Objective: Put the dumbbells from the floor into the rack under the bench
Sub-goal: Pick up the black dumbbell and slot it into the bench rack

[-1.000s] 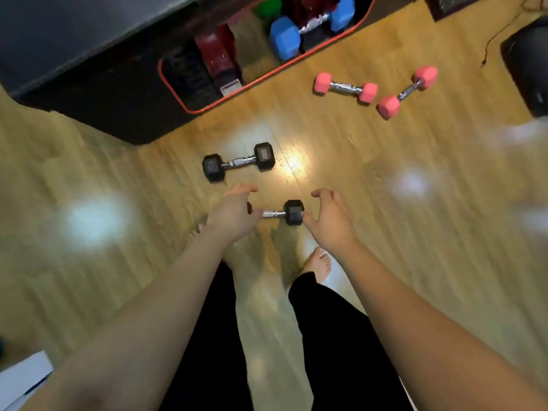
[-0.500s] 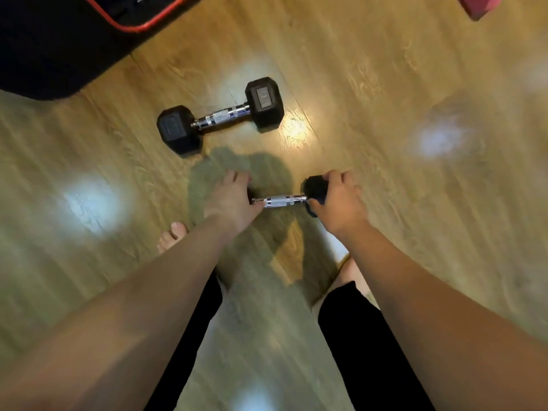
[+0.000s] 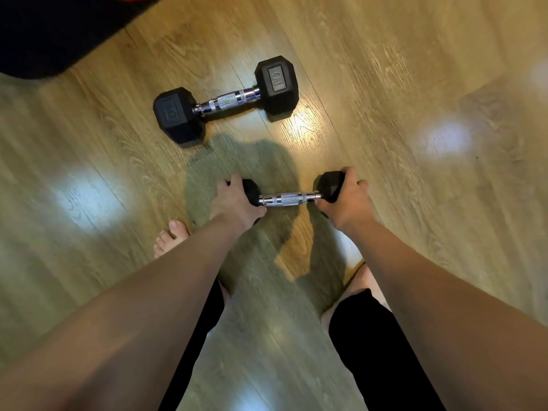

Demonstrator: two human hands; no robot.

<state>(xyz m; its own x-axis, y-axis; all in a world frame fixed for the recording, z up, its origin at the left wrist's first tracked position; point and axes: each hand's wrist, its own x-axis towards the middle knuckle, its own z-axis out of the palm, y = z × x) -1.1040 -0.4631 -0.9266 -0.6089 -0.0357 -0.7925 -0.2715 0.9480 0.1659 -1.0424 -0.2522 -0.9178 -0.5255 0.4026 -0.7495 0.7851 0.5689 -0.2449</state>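
**Near dumbbell gripped, none of these racked yet**

Both hands are closed on the near dumbbell [image 3: 289, 199], one on each black head: the left hand [image 3: 237, 203] wraps the left head, the right hand [image 3: 345, 200] the right, with the chrome handle bare between them. It sits low, just in front of the bare feet; whether it has left the floor [image 3: 415, 84] I cannot tell. The far dumbbell [image 3: 225, 100], marked 10, lies untouched on the floor beyond it. The rack is out of view apart from a dark edge [image 3: 44, 34] at the top left, so the carry and the placing are judged still ahead, for this one and the next.

Against a second ago, the view has dropped closer: the pink dumbbells and the rack's contents are gone from sight, and the hands, then only reaching for the heads, now grip them.
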